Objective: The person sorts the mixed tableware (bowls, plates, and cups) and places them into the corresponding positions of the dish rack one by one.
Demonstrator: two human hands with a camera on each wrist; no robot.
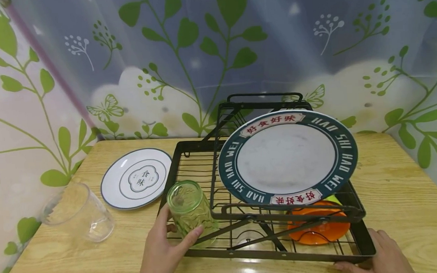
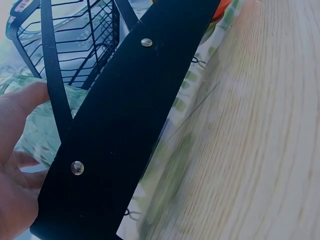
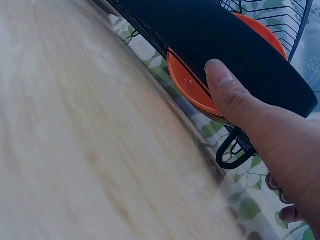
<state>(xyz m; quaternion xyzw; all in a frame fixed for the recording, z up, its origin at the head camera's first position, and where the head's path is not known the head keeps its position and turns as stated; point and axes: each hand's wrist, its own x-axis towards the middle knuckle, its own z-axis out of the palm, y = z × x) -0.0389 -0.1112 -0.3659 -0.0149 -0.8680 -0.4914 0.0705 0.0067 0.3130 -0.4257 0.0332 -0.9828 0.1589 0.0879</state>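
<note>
My left hand (image 1: pixel 164 242) holds a green patterned glass (image 1: pixel 193 214) with thumb and fingers around its sides. The glass stands with its narrower end up in the left front of a black two-tier dish rack (image 1: pixel 299 254). Its lower part is partly behind the rack's folding strut. At the front right corner my right hand (image 1: pixel 384 253) grips the rack's frame, thumb on the front side in the right wrist view. A large plate (image 1: pixel 286 157) with a dark green lettered rim lies tilted on the upper tier. Below it an orange bowl (image 1: pixel 314 226) sits on the lower tier.
A white plate (image 1: pixel 113 179) with a blue rim lies left of the rack, close to its side. Farther left a clear glass (image 1: pixel 100 225) lies on its side on the wooden table (image 1: pixel 402 176). A leaf-patterned curtain (image 1: pixel 200 71) stands behind the table.
</note>
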